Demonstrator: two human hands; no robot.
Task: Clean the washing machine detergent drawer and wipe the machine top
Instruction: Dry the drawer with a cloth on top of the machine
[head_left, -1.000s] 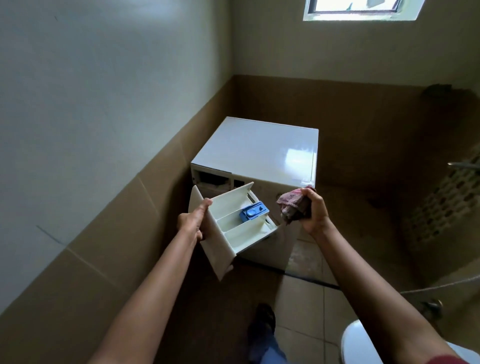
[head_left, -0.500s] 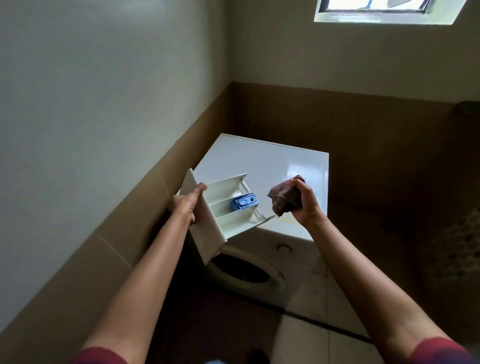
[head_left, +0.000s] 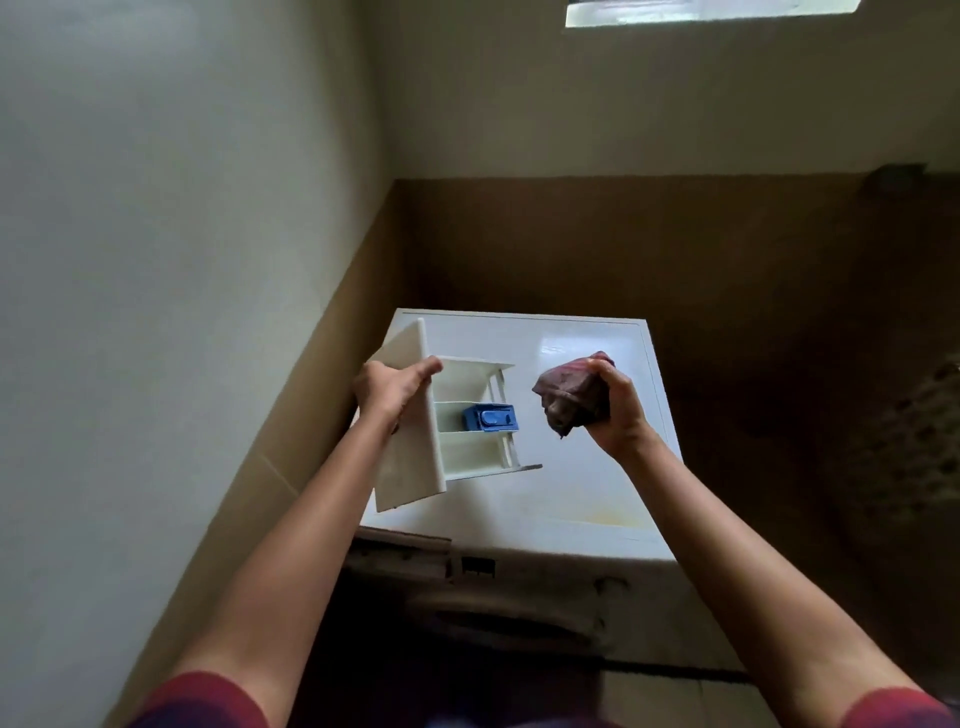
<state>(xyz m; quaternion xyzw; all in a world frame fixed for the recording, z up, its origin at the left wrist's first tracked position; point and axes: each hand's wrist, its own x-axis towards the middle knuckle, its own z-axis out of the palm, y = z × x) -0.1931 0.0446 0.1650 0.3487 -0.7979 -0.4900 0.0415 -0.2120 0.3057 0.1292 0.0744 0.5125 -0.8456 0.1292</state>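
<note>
A white detergent drawer (head_left: 457, 452) with a blue insert (head_left: 490, 417) is out of the machine and held above the washing machine's white top (head_left: 582, 483). My left hand (head_left: 389, 387) grips the drawer by its front panel, thumb over the panel's edge. My right hand (head_left: 613, 410) holds a bunched dark red cloth (head_left: 569, 397) just right of the drawer, apart from it, also above the top. The empty drawer slot (head_left: 400, 553) shows at the machine's upper front left.
The machine stands in a corner, with a pale wall with brown tiles (head_left: 291, 415) close on the left and a brown tiled wall behind. A small window (head_left: 701, 10) is high up. A yellowish stain (head_left: 613, 517) marks the top's near edge.
The view has closed in on the machine. Both hands have moved forward over its top, and the drawer has turned so its front panel stands nearly upright at the left.
</note>
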